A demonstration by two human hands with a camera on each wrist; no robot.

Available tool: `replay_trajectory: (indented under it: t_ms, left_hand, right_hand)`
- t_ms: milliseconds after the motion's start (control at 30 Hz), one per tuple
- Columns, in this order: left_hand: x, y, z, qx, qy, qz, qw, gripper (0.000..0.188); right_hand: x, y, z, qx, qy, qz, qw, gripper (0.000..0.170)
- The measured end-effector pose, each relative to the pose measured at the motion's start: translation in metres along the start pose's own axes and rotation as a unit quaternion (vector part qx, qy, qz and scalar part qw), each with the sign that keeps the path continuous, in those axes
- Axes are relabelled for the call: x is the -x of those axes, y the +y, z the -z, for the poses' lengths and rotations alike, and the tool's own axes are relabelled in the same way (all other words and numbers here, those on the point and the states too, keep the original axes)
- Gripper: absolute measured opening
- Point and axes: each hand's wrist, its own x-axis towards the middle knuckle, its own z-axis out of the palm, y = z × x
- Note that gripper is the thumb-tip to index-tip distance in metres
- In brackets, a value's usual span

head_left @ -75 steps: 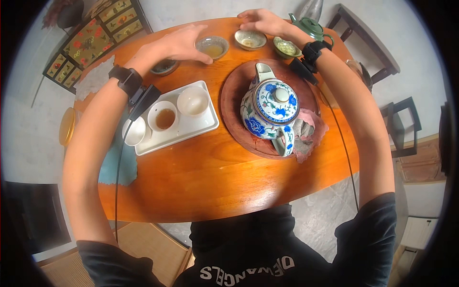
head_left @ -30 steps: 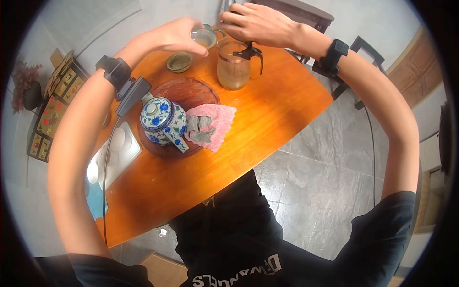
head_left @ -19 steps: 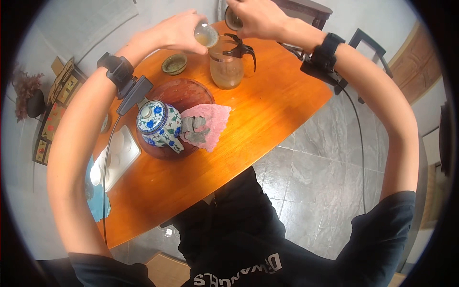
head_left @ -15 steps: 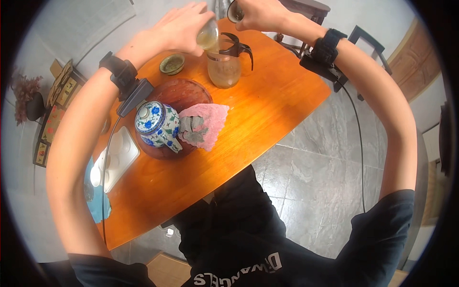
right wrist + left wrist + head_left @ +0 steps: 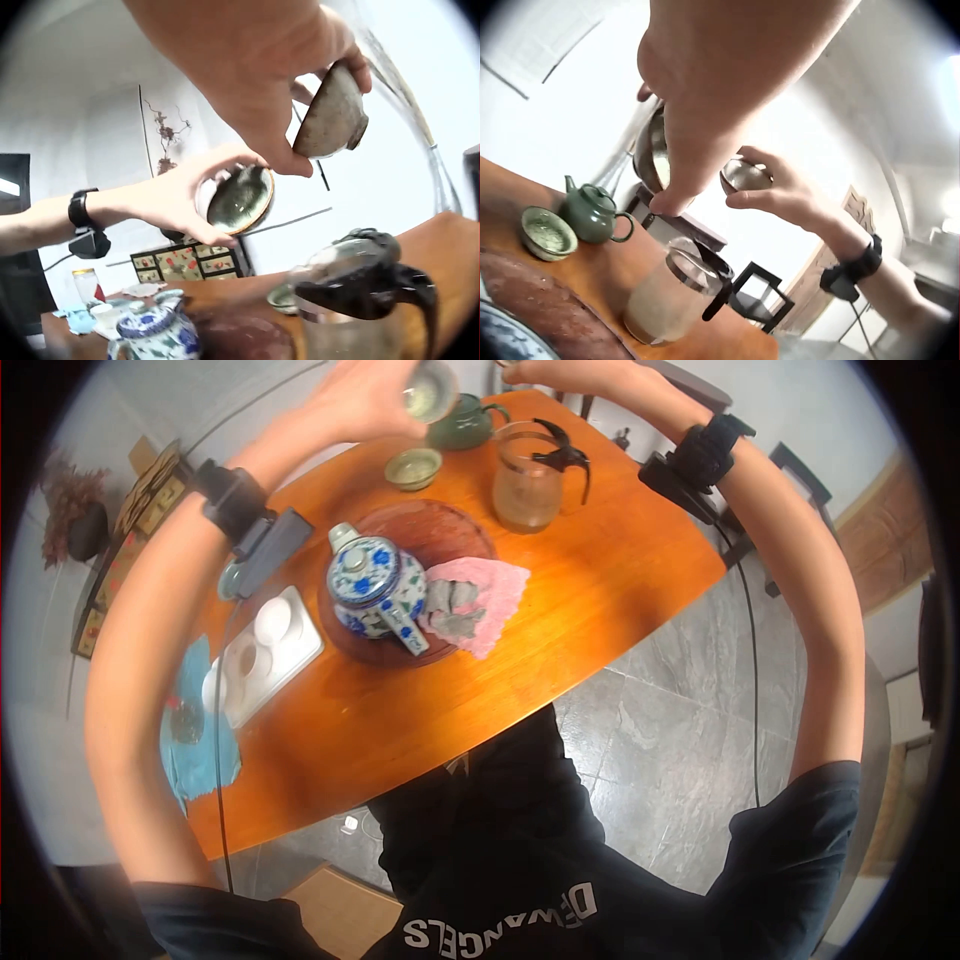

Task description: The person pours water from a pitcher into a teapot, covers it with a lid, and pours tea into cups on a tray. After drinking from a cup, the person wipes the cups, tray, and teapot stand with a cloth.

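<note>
My left hand [image 5: 365, 402] grips a small bowl [image 5: 430, 392] by its rim, tilted in the air at the table's far side. In the right wrist view this bowl [image 5: 244, 201] shows a dark, wet-looking inside. At the top edge of the head view is my right hand [image 5: 565, 372]; in its wrist view the hand [image 5: 274, 86] pinches another tilted bowl [image 5: 331, 112] between thumb and fingers. Below and between the raised hands stands a glass jug [image 5: 527, 495] with a black handle, holding cloudy liquid. Neither bowl touches it.
Beyond the blue-and-white teapot [image 5: 375, 585] on its round red-brown tray [image 5: 450, 525] stand a green bowl [image 5: 413, 470] and a green teapot [image 5: 463, 425]. Beside it lies a pink cloth [image 5: 495, 595]. A white tray [image 5: 290, 670] with cups is at left, near a blue cloth [image 5: 205, 755].
Both hands, by the bowls on the table at first, now hold one each in the air. The left bowl, tipped at the jug's mouth half a second ago, has moved up and left of it.
</note>
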Motion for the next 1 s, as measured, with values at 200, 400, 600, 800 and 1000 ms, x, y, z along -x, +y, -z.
replay_trajectory:
  t_ms: [200, 400, 600, 800, 1000]
  left_hand:
    - [0.099, -0.103, -0.03, 0.134, -0.154, 0.133, 0.97, 0.08]
    - [0.163, -0.12, -0.055, 0.226, -0.219, 0.178, 0.932, 0.082]
    - [0.167, -0.129, -0.099, 0.179, -0.245, 0.198, 0.932, 0.081]
    - [0.165, -0.122, -0.099, 0.154, -0.24, 0.208, 0.935, 0.086]
    - [0.182, -0.111, -0.096, 0.086, -0.058, 0.202, 0.974, 0.094]
  right_hand:
    - [-0.068, -0.122, -0.07, -0.16, -0.183, 0.102, 0.965, 0.059]
    - [-0.077, -0.2, -0.166, -0.161, -0.274, 0.208, 0.925, 0.064]
    - [-0.08, -0.205, -0.209, -0.127, -0.318, 0.23, 0.911, 0.064]
    - [-0.076, -0.192, -0.223, -0.123, -0.353, 0.206, 0.904, 0.082]
    - [-0.074, -0.189, -0.225, -0.133, -0.354, 0.204, 0.903, 0.089]
